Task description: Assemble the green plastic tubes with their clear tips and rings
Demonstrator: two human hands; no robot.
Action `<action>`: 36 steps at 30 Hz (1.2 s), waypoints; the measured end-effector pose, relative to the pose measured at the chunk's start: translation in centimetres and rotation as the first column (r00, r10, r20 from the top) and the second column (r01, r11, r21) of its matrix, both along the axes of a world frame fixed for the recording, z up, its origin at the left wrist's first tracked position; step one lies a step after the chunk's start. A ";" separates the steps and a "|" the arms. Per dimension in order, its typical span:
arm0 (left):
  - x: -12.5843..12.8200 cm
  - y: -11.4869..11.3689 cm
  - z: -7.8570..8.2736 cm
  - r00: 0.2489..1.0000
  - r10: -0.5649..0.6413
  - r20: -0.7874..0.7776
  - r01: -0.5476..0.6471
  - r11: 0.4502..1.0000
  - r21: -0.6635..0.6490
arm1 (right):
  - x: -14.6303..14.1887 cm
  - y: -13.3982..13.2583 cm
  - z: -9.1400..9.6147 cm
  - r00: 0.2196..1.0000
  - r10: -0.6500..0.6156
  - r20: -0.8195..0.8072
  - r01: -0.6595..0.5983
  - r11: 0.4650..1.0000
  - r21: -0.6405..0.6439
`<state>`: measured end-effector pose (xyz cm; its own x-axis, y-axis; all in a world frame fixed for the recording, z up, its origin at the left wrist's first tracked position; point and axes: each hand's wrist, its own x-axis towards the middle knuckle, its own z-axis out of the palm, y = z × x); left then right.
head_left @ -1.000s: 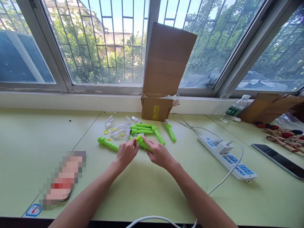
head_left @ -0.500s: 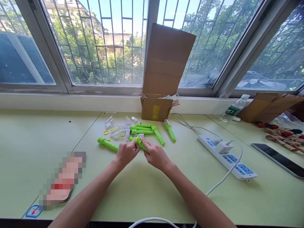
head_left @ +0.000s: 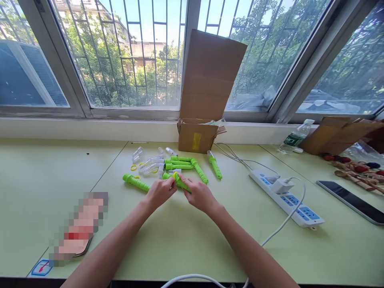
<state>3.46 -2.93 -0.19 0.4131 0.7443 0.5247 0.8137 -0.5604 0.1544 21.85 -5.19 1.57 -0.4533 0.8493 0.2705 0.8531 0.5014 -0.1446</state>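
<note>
My right hand (head_left: 200, 195) grips a green plastic tube (head_left: 181, 182) by its ribbed body, its wide end pointing left. My left hand (head_left: 159, 191) pinches at that wide end, fingers closed; what it holds there is too small to name. Just behind the hands lie several more green tubes (head_left: 180, 163), clear plastic tubes (head_left: 150, 166) and yellow rings (head_left: 133, 167). One green tube (head_left: 135, 182) lies alone to the left, another (head_left: 215, 165) to the right.
An open cardboard box (head_left: 196, 136) stands at the window sill. A white power strip (head_left: 286, 199) with a plugged charger and cable lies right, then a phone (head_left: 352, 202), a water bottle (head_left: 295, 138) and wooden toys (head_left: 357, 172). A blurred object (head_left: 78, 228) lies left.
Both hands stayed together on the green tube, shifting slightly away from me and turning it a little; nothing else on the table moved.
</note>
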 end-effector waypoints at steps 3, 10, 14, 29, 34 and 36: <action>0.2 -0.1 0.1 0.999 0.022 0.049 -0.021 1.000 -0.012 | 0.4 0.3 0.1 1.000 -0.019 -0.010 0.019 0.999 0.029; 0.0 -0.6 0.5 0.986 0.070 0.153 -0.064 0.997 -0.043 | 0.3 -0.1 0.6 0.999 -0.030 0.033 0.028 0.998 0.057; 0.2 -0.6 0.6 0.976 0.113 0.185 -0.100 0.992 -0.081 | 0.3 -0.3 0.8 0.999 -0.020 0.040 0.016 0.996 0.085; 0.6 -1.0 0.8 0.926 0.274 0.261 -0.231 0.955 -0.185 | 0.7 -0.2 0.8 0.997 0.070 0.029 -0.073 0.989 0.127; 0.7 -1.0 0.6 0.918 0.272 0.288 -0.217 0.954 -0.206 | 0.6 -0.3 0.9 0.995 0.092 0.041 -0.096 0.987 0.130; 0.7 -1.0 0.5 0.907 0.268 0.324 -0.200 0.953 -0.228 | 0.5 -0.3 0.9 0.994 0.104 0.047 -0.109 0.986 0.128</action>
